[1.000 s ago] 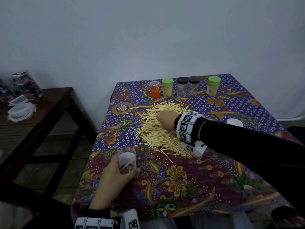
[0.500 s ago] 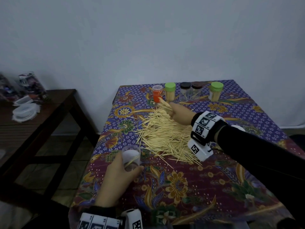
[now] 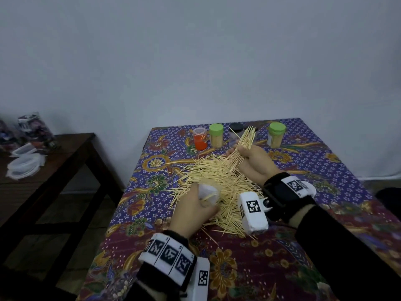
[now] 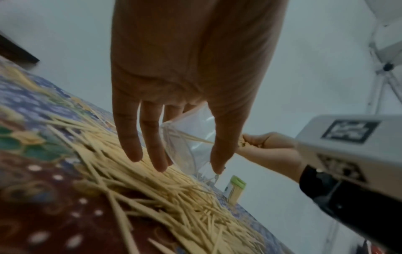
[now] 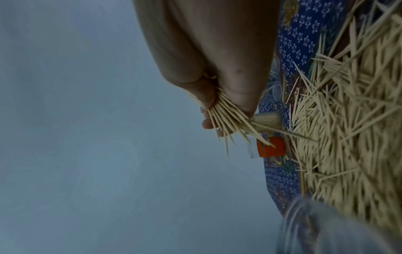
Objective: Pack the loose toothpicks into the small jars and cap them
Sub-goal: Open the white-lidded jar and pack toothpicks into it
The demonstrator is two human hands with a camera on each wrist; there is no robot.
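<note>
The right hand (image 3: pixel 252 164) holds a bundle (image 3: pixel 239 148) of toothpicks in a tight grip, lifted above the 1 o'clock edge of the loose pile (image 3: pixel 217 187) spread over the middle of the desk (image 3: pixel 282 268). The bundle fans out past the fingers (image 5: pixel 208 122), tips pointing toward 12 o'clock. The left hand (image 3: pixel 193 211) wraps its grip around an open clear jar (image 3: pixel 209 192), raised over the pile's 7 o'clock side; a few toothpicks lie inside it. Along the desk's 12 o'clock edge stand an orange jar (image 3: pixel 200 139), two green-capped jars (image 3: pixel 216 135) (image 3: pixel 276 134) with toothpicks inside, and a dark-capped jar (image 3: pixel 236 129) partly hidden behind the bundle.
</note>
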